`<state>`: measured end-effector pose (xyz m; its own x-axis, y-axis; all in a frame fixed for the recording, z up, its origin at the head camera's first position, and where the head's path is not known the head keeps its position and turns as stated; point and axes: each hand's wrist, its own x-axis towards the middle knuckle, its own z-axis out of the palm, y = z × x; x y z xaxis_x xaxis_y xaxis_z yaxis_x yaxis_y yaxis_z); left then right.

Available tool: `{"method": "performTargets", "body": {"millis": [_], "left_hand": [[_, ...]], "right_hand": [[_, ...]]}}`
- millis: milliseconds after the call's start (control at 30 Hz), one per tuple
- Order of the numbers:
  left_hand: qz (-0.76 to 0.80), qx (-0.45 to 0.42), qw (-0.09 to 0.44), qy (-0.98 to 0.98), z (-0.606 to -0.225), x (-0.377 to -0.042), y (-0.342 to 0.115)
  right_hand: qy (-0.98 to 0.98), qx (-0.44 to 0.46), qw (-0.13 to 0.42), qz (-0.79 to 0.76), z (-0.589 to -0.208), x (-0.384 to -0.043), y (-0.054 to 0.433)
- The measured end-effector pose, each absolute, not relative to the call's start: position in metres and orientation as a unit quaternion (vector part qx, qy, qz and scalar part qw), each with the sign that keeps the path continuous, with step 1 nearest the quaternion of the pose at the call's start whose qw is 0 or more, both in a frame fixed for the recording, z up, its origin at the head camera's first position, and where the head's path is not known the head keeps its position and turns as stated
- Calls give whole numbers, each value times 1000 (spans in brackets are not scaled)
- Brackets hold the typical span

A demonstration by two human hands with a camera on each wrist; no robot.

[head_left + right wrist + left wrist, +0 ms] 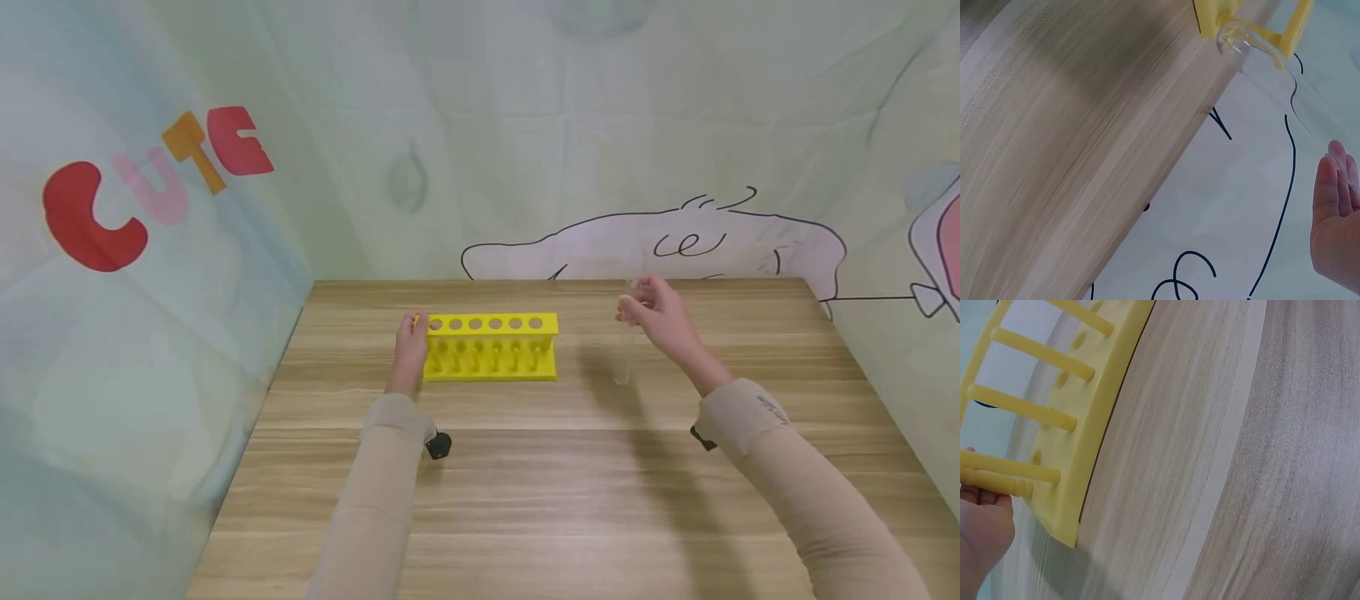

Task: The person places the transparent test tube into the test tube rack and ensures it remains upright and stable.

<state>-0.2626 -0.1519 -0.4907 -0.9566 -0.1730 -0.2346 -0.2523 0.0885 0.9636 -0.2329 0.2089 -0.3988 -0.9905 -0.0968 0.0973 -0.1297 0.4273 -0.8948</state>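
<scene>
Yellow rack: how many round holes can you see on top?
6 round holes, in one row along the top of the yellow rack, from beside the left hand to the rack's other end. That hand covers one end, so more might be hidden.

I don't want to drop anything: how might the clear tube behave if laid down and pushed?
The tube would likely roll, since its body looks round. Its smooth, glossy surface may make it slippery. It's probably stiff, as it extends straight from the right hand.
</scene>
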Motion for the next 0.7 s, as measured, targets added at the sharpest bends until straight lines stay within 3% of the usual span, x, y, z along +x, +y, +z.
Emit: {"method": "performTargets", "body": {"millis": [167, 700], "left_hand": [[661, -148, 36, 735, -487, -261, -151], [659, -158, 41, 734, -492, -264, -152]], "right_hand": [[-851, 65, 19, 521, -382, -223, 199], [-838, 68, 35, 540, -402, -236, 194]]}}
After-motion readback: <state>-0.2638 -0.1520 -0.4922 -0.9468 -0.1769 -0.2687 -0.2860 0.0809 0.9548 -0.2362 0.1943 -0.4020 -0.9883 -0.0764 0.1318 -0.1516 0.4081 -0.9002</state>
